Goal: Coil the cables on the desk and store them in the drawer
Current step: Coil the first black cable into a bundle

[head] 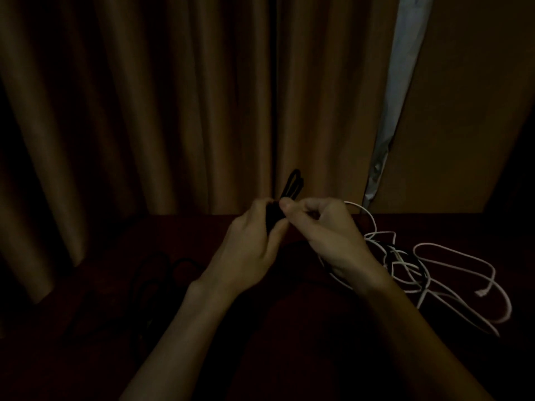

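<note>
Fingers of L hand (249,235) are curling round black cable (292,183), squeezing its folded loops together in the middle. R hand (327,227) is pinching the same bundle w/ thumb and a finger, right beside L hand. Loop ends are poking up above both hands. Black cable is hanging in the air a bit above desk (179,233), not lying on it.

I think it's light and bendy, prob a bit springy, so loops could pop open if the squeeze gets loose. Best spot to hold: the middle, where the loops are bunching, not the ends.

Right of black cable, white cable (451,273) is lying on desk in a messy tangle w/ a dark strand mixed in. Left of black cable, more dark cables (162,273) are lying on desk; too dark to count. Behind black cable, curtain (144,111) is hanging. No drawer is showing, so can't tell what's in it.
</note>
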{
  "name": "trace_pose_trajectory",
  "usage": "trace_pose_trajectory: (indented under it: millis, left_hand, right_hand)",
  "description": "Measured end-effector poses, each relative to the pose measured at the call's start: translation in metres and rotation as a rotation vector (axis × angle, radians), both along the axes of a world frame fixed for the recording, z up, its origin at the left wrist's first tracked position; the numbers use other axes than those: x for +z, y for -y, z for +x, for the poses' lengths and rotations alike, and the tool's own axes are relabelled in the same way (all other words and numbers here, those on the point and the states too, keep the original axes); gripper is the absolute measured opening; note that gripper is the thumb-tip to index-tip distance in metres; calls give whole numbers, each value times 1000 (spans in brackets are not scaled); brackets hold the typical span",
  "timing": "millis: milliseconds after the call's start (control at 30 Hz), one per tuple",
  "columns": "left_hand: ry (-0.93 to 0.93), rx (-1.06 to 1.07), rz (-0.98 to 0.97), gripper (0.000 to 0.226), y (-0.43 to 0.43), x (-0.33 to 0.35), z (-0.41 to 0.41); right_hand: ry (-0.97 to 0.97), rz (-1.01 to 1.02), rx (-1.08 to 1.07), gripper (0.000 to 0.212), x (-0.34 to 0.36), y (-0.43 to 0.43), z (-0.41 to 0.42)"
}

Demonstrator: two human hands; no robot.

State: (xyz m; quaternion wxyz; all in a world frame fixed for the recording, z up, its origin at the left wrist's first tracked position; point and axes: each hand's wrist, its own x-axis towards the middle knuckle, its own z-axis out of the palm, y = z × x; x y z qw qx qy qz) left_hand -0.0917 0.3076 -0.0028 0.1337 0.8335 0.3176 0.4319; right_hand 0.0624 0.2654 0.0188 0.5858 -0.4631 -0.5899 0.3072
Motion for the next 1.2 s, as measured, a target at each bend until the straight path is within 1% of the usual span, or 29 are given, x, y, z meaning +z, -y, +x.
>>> trace_pose_trajectory:
  millis: [67,100,200,267,300,367,433,467,533,600,633,700,733,767,833,867,933,1033,1100,1133,1200]
  left_hand:
    - [123,22,-90,27,0,4,-4]
    - [212,8,-165,27,2,7,-5]
    - [483,-148,-484,36,10,16,2]
    - [643,-278,-719,45,16,23,7]
    - [704,-336,-832,47,19,26,8]
    - [795,-469,-1044,44,22,31,8]
    - [863,-599,-1188,41,25,33,8]
    - [889,-645,-1223,41,25,33,8]
    - [905,-684,-1215,45,24,30,9]
    - [879,-621,-1177,51,22,30,10]
    - [844,-565,-1151,53,23,29,10]
    - [727,-467,-1086,61,23,29,10]
    - [653,-438,-1057,65,22,28,9]
    - [582,-427,-1035,69,22,28,8]
    - [462,-374,-995,71,20,26,6]
    - [416,-305,-962,70,18,25,6]
    - [377,-141,-840,67,16,23,7]
    - [444,6,-610,57,13,16,9]
    - [445,18,-507,51,14,17,7]
    - [409,-13,-486,48,15,19,6]
    - [331,-136,-510,34,14,21,4]
  right_hand:
    - [-28,-44,117,33,5,5,5]
    - [-43,-54,157,28,6,6,7]
    - [-64,-11,163,26,8,5,10]
    - [-142,23,153,24,10,6,8]
    - [-185,34,170,25,9,5,8]
    - [-211,25,193,35,9,4,9]
    - [-213,-24,278,41,6,3,10]
    - [-204,-49,308,42,5,3,8]
    - [-182,-32,319,43,4,5,1]
    - [-208,26,307,50,3,7,-5]
    - [-201,62,285,47,1,6,-7]
    - [-185,87,257,34,1,6,-9]
    - [-191,80,250,31,2,7,-9]
    - [-181,74,236,33,2,7,-9]
    - [-125,77,164,44,1,6,-10]
    - [-96,92,116,47,0,6,-12]
    - [-26,126,10,45,-4,4,-14]
    - [31,124,-74,39,-10,1,-18]
    - [-1,119,-103,35,-11,-1,-19]
    - [-33,113,-125,35,-11,-2,-19]
    - [-98,106,-174,38,-10,-6,-14]
